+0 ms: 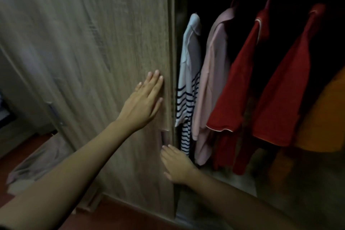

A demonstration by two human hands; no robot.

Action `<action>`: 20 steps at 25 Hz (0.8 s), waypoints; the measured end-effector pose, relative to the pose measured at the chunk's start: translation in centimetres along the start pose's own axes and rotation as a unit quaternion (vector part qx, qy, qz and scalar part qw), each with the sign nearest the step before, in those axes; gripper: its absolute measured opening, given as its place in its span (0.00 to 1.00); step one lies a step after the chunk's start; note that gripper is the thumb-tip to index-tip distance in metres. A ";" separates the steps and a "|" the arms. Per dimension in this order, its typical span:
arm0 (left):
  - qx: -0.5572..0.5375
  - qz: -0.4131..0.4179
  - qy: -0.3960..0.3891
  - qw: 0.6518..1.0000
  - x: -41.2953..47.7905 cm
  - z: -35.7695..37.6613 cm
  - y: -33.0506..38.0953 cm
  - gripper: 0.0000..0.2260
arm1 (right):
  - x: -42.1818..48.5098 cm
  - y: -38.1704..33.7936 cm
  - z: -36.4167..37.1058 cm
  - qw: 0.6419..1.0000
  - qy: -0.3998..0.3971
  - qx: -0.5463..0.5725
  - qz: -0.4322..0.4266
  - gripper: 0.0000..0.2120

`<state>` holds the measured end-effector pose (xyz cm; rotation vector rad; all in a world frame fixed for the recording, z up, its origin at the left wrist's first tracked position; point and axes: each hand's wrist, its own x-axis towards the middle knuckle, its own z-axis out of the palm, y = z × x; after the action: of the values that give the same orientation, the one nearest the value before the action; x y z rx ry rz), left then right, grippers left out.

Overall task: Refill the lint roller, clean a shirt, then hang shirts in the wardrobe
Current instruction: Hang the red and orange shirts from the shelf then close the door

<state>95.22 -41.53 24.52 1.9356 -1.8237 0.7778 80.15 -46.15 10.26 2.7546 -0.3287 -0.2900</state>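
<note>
On the reddish floor (140,216) at the far left lies a crumpled greyish cloth (43,158), too blurred to name. Next to it stands the tall, pale wood-grain sliding wardrobe door (84,43), its long axis upright. The left grip (144,102), a bare hand, lies flat on the door's face with its fingers spread straight, just inside the door's free right edge. Below it is the small recessed metal handle (164,137). The right grip (177,164) is the nearer of the two to that handle, its fingertips just under it. Its fingers look straight and hold nothing, though blur hides the detail. Right of the door edge, in the dark open compartment, the task's shirts already hang on the rail: a white shirt with navy stripes (186,89), a pale pink shirt (212,80), a red shirt with white piping (237,89), and a second red shirt (280,99). An orange garment (321,121) sits at the far right. Hanging looks done, so the next move is probably to slide the door rightward across the opening. Both grips sit left of its edge, placed to push.
</note>
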 end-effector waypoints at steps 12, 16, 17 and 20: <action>0.026 0.124 0.069 0.990 1.2 2.2 0.1 0.27 | 2.9 -0.2 0.8 0.972 -0.066 -0.223 0.027 0.24; -0.024 0.146 0.132 0.980 2.8 4.2 4.4 0.26 | -0.6 1.1 2.4 0.981 -0.083 -0.163 0.064 0.23; -0.032 0.152 0.144 0.977 3.2 4.7 5.9 0.26 | -1.7 1.6 3.0 0.981 -0.087 -0.153 0.075 0.23; -0.041 0.182 0.171 0.968 4.7 5.8 10.7 0.26 | -5.7 3.2 4.9 0.975 -0.096 -0.168 0.106 0.24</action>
<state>85.46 -49.76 21.82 1.3286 -1.9713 1.0572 72.91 -49.09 7.85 2.3405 -0.5627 -0.5077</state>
